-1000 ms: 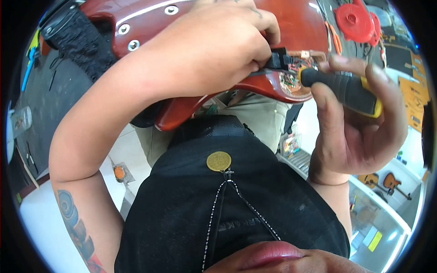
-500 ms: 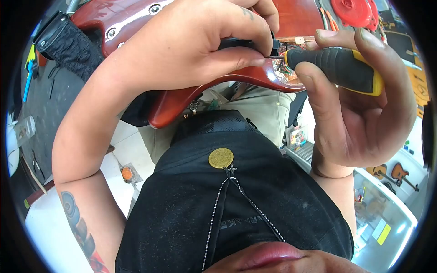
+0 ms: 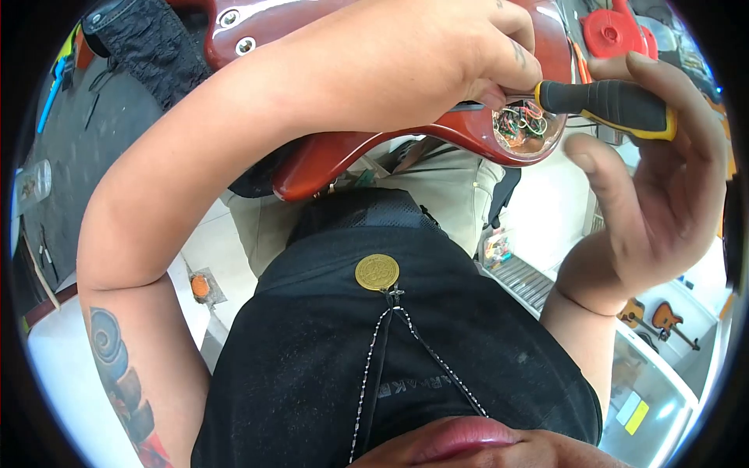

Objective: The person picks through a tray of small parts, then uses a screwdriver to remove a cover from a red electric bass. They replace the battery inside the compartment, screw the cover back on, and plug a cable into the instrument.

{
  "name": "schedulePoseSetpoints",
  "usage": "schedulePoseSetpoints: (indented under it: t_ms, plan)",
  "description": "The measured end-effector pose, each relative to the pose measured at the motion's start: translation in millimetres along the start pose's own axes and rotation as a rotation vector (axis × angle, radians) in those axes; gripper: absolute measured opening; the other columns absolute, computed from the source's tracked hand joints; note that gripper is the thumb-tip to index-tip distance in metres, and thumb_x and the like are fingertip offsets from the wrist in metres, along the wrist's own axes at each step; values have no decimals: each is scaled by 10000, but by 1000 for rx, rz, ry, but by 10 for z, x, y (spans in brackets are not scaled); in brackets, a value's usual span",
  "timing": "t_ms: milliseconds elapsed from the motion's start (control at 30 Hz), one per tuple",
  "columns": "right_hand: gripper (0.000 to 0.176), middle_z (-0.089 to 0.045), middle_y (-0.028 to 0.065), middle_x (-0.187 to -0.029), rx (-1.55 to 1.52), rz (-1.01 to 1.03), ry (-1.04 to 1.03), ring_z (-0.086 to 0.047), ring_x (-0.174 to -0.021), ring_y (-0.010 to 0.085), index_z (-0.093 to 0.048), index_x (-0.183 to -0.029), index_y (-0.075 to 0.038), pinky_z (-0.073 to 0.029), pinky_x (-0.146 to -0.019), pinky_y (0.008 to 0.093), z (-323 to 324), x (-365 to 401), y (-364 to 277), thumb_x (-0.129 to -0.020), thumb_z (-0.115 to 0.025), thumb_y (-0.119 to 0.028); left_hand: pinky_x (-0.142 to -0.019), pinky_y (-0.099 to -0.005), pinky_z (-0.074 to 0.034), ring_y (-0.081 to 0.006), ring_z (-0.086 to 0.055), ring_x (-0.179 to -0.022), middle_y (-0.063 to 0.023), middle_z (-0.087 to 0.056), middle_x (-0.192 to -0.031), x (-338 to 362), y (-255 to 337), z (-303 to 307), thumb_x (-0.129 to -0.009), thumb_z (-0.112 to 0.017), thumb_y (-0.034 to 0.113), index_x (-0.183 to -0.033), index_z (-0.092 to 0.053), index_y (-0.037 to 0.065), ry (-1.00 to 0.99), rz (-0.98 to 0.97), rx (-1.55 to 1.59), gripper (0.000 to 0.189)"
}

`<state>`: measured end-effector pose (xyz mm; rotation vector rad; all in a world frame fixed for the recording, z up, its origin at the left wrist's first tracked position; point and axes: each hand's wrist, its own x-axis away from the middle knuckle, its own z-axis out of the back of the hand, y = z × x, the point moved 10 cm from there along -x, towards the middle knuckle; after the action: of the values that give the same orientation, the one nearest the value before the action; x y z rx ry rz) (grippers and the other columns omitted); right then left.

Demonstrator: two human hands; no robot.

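Pale floor [image 3: 226, 249] shows below the red guitar [image 3: 367, 152], which lies across the lap [image 3: 449, 195]. At its open wiring cavity [image 3: 548, 143] the left hand [image 3: 437, 54] pinches shut, I cannot tell on what. The right hand [image 3: 655, 179] loosely grips the screwdriver [image 3: 608, 105]. I would keep the tip steady and away from the wires [image 3: 521, 123].

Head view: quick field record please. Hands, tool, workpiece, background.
left hand: left hand lies over the red guitar body, fingertips pinched at the rim of the control cavity; what they pinch is hidden
right hand: right hand has fingers curled over the screwdriver, thumb apart below it
screwdriver: black and yellow handle, shaft end toward the cavity
control cavity: open, coloured wires showing
background: red discs top right; small guitars lower right
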<state>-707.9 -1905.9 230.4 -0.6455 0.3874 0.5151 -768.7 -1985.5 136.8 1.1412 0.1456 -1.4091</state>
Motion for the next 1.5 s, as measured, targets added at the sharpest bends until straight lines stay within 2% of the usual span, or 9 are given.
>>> schedulePoseSetpoints:
  t_ms: [200, 400, 600, 767, 967, 1100, 1233, 1367, 1500]
  plan:
    - [401, -706, 271, -1073, 428, 243, -318, -696, -1008, 312, -681, -1120, 103, -550, -878, 346, -133, -241, -380, -723, -726, 76, -894, -394, -543, -356, -671, -1037, -181, -646, -1189, -2, 72, 60, -874, -613, -37, -1148, -696, 8, -101, 108, -26, 289]
    - [289, -718, 182, -962, 481, 157, -279, -692, -913, 282, -735, -1014, 86, -548, -818, 322, -134, -272, -400, -728, -745, 44, -892, -417, -542, -374, -676, -1028, -196, -644, -1198, -5, 45, -19, -900, -596, -14, -1162, -689, -3, -223, 113, 55, 278]
    - [410, -686, 124, -901, 632, 147, -212, -654, -846, 221, -745, -1025, 53, -517, -759, 302, -133, -264, -434, -676, -833, -142, -903, -435, -534, -384, -668, -1031, -206, -639, -1208, 3, 54, -4, -914, -586, 17, -1183, -681, -7, -154, 116, 25, 287]
    - [491, -690, 119, -909, 685, -121, -167, -658, -842, 219, -737, -1019, 57, -507, -747, 292, -40, -225, -258, -644, -865, -234, -907, -433, -531, -383, -660, -1035, -205, -640, -1215, 9, 36, -13, -925, -581, 29, -1208, -679, -9, -176, 139, 35, 302]
    - [343, -721, 180, -938, 610, 356, -308, -708, -864, 265, -743, -1027, 65, -539, -771, 300, -156, -322, -551, -713, -789, -65, -921, -429, -523, -387, -654, -1032, -197, -635, -1231, 24, 47, 5, -937, -585, 47, -1209, -670, -9, -161, 82, -9, 290]
    - [310, -719, 205, -933, 631, 280, -273, -712, -880, 294, -753, -1038, 48, -553, -784, 328, -84, -313, -490, -731, -734, 11, -928, -428, -516, -378, -648, -1046, -192, -629, -1243, 6, 63, 3, -942, -587, 59, -1201, -664, -7, -258, 97, 34, 278]
    - [474, -708, 137, -913, 799, 264, -281, -672, -835, 249, -749, -995, 62, -517, -742, 307, -83, -312, -483, -735, -782, -333, -941, -424, -506, -364, -637, -1072, -186, -625, -1242, 15, 62, -39, -941, -603, 71, -1188, -663, 3, -231, 109, -16, 264]
    - [545, -704, 136, -921, 694, 140, -110, -666, -834, 240, -750, -983, 56, -511, -744, 297, 85, -278, -391, -684, -804, -396, -928, -425, -511, -363, -640, -1059, -182, -627, -1228, -8, 119, -25, -928, -630, 78, -1143, -670, 1, -202, 33, -51, 233]
    - [584, -713, 132, -935, 755, 237, -307, -659, -815, 228, -735, -955, 58, -507, -740, 296, -54, -357, -403, -660, -822, -438, -915, -419, -521, -360, -649, -1037, -183, -629, -1227, 0, 59, -21, -920, -640, 75, -1117, -672, -11, -189, 67, -41, 218]
